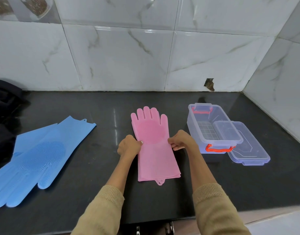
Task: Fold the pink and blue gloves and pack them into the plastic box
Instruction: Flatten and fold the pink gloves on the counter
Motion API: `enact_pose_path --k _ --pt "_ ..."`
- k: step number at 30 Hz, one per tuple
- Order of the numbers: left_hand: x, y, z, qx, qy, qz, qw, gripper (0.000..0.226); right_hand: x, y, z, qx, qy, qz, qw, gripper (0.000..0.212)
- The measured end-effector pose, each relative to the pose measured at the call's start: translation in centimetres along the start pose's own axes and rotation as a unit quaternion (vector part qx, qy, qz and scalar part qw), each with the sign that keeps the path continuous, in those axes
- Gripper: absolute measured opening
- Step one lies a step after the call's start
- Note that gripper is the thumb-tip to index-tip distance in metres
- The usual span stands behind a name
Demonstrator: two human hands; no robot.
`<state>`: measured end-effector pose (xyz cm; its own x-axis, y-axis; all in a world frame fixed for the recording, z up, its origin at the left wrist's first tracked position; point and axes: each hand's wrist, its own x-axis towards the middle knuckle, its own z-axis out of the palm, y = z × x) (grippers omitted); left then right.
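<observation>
Blue gloves [39, 155]: flat on the dark counter [95, 192], far left, fingers toward me.
Left hand [129, 146]: pinching the pink gloves' left edge.
Pink gloves [154, 146]: stacked flat in the middle, fingers toward the wall.
Right hand [181, 140]: pinching the right edge.
Plastic box [212, 126]: open, just right, lid [247, 148] leaning on it.

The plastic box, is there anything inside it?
No gloves yet. Through the clear plastic box only its own grid-patterned bottom shows, and a red handle at the far end. Its lid leans on the near right corner, so that part is harder to see.
</observation>
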<state>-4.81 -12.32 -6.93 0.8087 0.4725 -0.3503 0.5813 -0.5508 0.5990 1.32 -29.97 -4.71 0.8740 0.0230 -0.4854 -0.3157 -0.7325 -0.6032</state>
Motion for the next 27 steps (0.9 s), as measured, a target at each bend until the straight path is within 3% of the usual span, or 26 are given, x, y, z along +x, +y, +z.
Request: enact_pose_path --k 6,8,12,18,27 --pt "1.4 -1.1 -1.6 -0.028 -0.02 -0.004 0.999 0.029 -0.9 -0.6 1.6 -0.089 0.014 -0.027 0.996 0.019" --pt "1.8 -1.6 -2.3 -0.048 -0.041 -0.012 0.998 0.024 -1.0 -0.6 2.7 -0.104 0.026 -0.041 0.993 0.031" --pt "2.2 -2.7 -3.1 -0.108 -0.096 -0.055 0.988 0.023 -1.2 -0.1 3.5 -0.087 0.06 -0.06 0.993 0.023" --pt "1.6 -3.3 -3.4 -0.169 -0.086 -0.09 0.978 0.024 -1.5 0.8 3.0 -0.001 0.078 -0.087 0.993 0.026" --pt "0.9 -4.7 -4.1 -0.26 -0.124 -0.061 0.956 0.012 -1.1 1.2 4.1 -0.028 0.089 -0.098 0.991 0.029"
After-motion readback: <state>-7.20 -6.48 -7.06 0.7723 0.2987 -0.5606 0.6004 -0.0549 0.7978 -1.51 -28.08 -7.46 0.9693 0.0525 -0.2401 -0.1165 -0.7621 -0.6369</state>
